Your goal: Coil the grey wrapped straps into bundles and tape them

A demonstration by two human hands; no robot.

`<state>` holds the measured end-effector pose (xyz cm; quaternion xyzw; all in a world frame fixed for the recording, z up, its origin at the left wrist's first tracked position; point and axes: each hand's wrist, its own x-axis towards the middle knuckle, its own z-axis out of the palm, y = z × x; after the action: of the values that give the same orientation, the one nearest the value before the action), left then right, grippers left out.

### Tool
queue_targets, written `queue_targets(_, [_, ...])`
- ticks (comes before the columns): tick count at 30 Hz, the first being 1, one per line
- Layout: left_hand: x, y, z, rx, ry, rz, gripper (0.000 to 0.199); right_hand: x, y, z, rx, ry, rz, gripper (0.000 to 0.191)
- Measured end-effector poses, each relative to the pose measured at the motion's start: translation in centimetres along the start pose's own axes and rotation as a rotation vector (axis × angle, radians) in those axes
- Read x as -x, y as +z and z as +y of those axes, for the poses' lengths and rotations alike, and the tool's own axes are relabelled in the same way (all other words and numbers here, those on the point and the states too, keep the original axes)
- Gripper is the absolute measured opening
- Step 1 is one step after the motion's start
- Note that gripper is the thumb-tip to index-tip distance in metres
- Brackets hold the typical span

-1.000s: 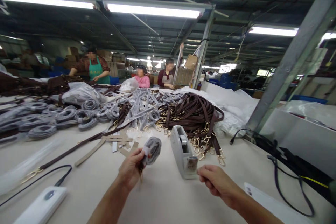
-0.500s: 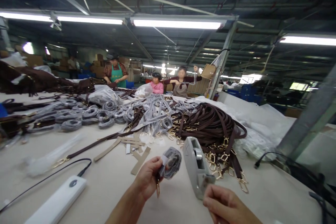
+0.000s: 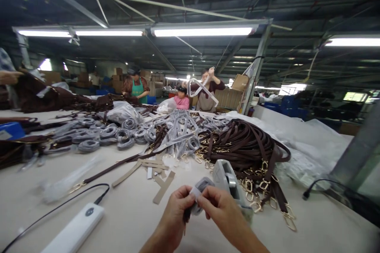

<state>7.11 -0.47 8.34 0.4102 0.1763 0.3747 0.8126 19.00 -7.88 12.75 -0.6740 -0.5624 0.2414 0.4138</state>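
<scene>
My left hand [image 3: 177, 208] grips a coiled strap [image 3: 204, 184] wrapped in greyish plastic, with a whitish patch at its near edge and a dark end hanging below. The fingers of my right hand [image 3: 218, 204] are closed on the same coil from the right; whether a bit of tape is between them I cannot tell. Just behind that hand stands a grey tape dispenser [image 3: 223, 172], its lower end partly covered. To its right lies a big heap of dark brown straps [image 3: 252, 142] with gold-coloured clasps [image 3: 263, 184].
Several plastic-wrapped coils [image 3: 89, 145] lie across the table's middle and left. Flat beige strips [image 3: 164, 187] sit left of my hands. A white box-shaped device [image 3: 75, 229] with a black cable is at front left. Co-workers [image 3: 204, 95] are beyond the table, one holding up a clear strip.
My right hand has moved from the tape dispenser up and left onto the coil in my left hand. The view has shifted slightly. A co-worker's arm now shows at far left.
</scene>
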Motion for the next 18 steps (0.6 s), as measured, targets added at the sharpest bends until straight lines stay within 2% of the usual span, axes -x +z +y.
queue_targets(6, [-0.7,-1.3,-1.3,-0.094,0.068,0.033,0.048,-0.5,1.3,1.4,0.023,0.077,0.081,0.035])
queue_targets(10, [-0.6,-1.8,-1.6,-0.152,0.08,0.03,0.054,-0.9,2.1,2.2,-0.073,0.072,0.099,0.035])
queue_targets(15, [0.2,-1.3,-1.1,-0.185,0.115,0.093,0.055,-0.9,2.3,1.0,-0.092,0.061,0.104,0.034])
queue_targets(18, [0.8,-0.7,-0.3,-0.213,0.12,0.149,0.05,-0.9,1.8,0.4,-0.059,0.053,0.059,0.038])
